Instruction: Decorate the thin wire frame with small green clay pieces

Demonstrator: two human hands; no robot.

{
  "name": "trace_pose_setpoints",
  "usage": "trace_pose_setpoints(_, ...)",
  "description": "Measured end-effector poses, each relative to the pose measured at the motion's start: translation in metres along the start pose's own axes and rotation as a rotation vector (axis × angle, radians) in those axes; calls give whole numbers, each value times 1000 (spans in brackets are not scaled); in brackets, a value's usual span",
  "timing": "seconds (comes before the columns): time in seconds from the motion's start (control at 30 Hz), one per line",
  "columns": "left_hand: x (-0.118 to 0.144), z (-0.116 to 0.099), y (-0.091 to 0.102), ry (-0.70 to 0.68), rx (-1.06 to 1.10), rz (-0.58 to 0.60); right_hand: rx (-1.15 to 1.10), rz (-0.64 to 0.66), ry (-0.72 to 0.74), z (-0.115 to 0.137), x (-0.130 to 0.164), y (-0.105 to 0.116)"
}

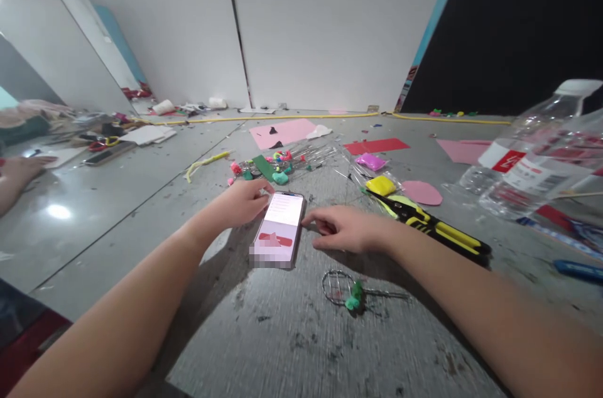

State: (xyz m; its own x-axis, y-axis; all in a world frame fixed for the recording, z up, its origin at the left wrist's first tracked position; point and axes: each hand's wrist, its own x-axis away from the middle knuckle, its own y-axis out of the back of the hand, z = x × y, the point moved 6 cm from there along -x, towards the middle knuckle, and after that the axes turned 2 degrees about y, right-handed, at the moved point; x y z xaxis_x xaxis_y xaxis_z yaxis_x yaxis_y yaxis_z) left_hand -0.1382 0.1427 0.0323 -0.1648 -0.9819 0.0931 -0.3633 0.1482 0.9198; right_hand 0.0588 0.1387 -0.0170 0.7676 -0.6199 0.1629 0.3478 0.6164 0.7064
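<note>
Head-worn view, facing forward, tilted down

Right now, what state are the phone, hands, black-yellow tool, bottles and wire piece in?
Phone: face up, screen lit
Left hand: fingers bent, beside phone
Right hand: fingers curled, beside phone
Black-yellow tool: lying down, opening unclear
Farther bottle: upright, capped
Nearer bottle: upright, cap unseen
Wire piece: lying flat

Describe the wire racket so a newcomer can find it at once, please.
On the grey table, find the lit phone. Nearer the viewer, to its right, lies the wire racket: a crossed loop with a straight handle. Unlike the phone, it carries green lumps.
</note>
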Motion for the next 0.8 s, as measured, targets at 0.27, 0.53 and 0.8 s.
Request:
trace_pose_setpoints(0.27, 3, -6, -8, -13, -29, -5, -20, -7, -3, -1, 0, -1)
trace_pose_setpoints(0.53, 4, -9, -24, -28, -43, -61, -55, -9, -19, 0, 0, -1)
trace_pose_setpoints(0.8, -6, 8, -16, 181, 21, -46, -15, -6, -3, 1, -1, 0)
